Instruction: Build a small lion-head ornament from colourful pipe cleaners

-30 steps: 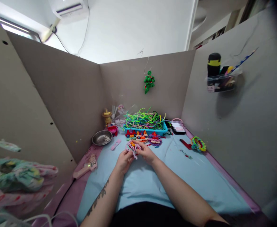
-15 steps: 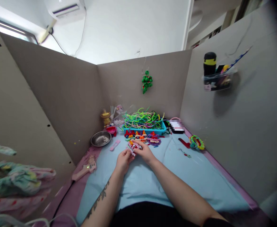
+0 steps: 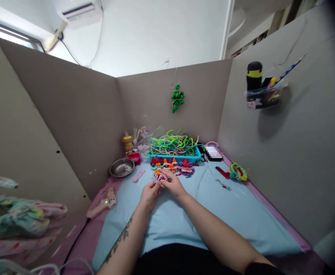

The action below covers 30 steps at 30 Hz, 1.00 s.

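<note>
Between my two hands is a small pipe-cleaner figure [image 3: 158,176] in pale pink, with red, orange and an eye-like spot. My left hand [image 3: 150,193] pinches its lower edge. From the right, the fingers of my right hand [image 3: 173,184] close over its top and side, hiding part of it. Just beyond lie similar pipe-cleaner figures: a red and blue one [image 3: 156,163], an orange and white one [image 3: 170,165] and a purple one [image 3: 186,167].
Behind the figures stands a blue tray [image 3: 179,158] heaped with pipe cleaners [image 3: 173,144]. At left are a metal bowl [image 3: 116,169], a pink clip-like piece [image 3: 139,175] and a pink glue gun [image 3: 103,206]. A phone [image 3: 213,152] and a bundle of coloured rings [image 3: 238,172] lie at right.
The pipe-cleaner figure has tilted slightly in my fingers, so more of its front shows. Both hands stay in nearly the same place, still holding it.
</note>
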Available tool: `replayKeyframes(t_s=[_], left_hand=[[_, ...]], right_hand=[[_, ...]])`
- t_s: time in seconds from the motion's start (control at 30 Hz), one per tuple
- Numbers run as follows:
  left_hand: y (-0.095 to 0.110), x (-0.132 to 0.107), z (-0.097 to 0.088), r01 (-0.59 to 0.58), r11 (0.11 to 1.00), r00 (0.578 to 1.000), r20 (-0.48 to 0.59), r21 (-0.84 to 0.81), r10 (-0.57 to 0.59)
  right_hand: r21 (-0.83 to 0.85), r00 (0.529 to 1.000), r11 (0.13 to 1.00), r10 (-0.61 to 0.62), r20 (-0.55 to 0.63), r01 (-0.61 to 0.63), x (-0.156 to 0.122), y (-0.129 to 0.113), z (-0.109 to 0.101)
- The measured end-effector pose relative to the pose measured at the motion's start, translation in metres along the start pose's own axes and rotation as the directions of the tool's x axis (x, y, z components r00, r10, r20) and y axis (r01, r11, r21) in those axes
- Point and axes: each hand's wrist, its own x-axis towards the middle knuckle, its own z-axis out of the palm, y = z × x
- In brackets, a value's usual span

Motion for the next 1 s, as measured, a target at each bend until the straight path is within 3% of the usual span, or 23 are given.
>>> replayKeyframes(t_s=[0.13, 0.43, 0.57, 0.63, 0.7, 0.83, 1.0], left_hand=[[0.001, -0.001, 0.002, -0.012, 1.0, 0.999, 0.03, -0.028, 0.013], [0.004, 0.001, 0.003, -0.074, 0.99, 0.997, -0.016, -0.118, 0.073], [0.007, 0.004, 0.0, -0.108, 0.969, 0.991, -0.106, -0.221, 0.086], [0.008, 0.005, -0.002, -0.123, 0.961, 0.985, -0.152, -0.248, 0.087], [0.008, 0.006, -0.003, -0.132, 0.956, 0.982, -0.166, -0.261, 0.091], [0.007, 0.005, -0.002, -0.148, 0.956, 0.986, -0.118, -0.253, 0.121], [0.006, 0.005, 0.0, -0.167, 0.961, 0.984, -0.098, -0.219, 0.149]], right_hand=[[0.042, 1.0, 0.999, -0.005, -0.008, 0.005, -0.001, -0.001, 0.003], [0.25, 0.998, 0.967, 0.044, 0.043, -0.053, 0.003, 0.004, 0.005], [-0.04, 0.993, 0.997, -0.062, -0.099, 0.058, -0.004, -0.008, 0.004], [-0.255, 0.97, 0.955, -0.193, -0.146, 0.151, -0.009, -0.015, 0.005], [-0.399, 0.952, 0.89, -0.285, -0.109, 0.221, -0.014, -0.02, 0.007], [-0.509, 0.946, 0.82, -0.322, -0.031, 0.262, -0.017, -0.024, 0.013], [-0.512, 0.955, 0.826, -0.293, -0.03, 0.237, -0.015, -0.024, 0.014]])
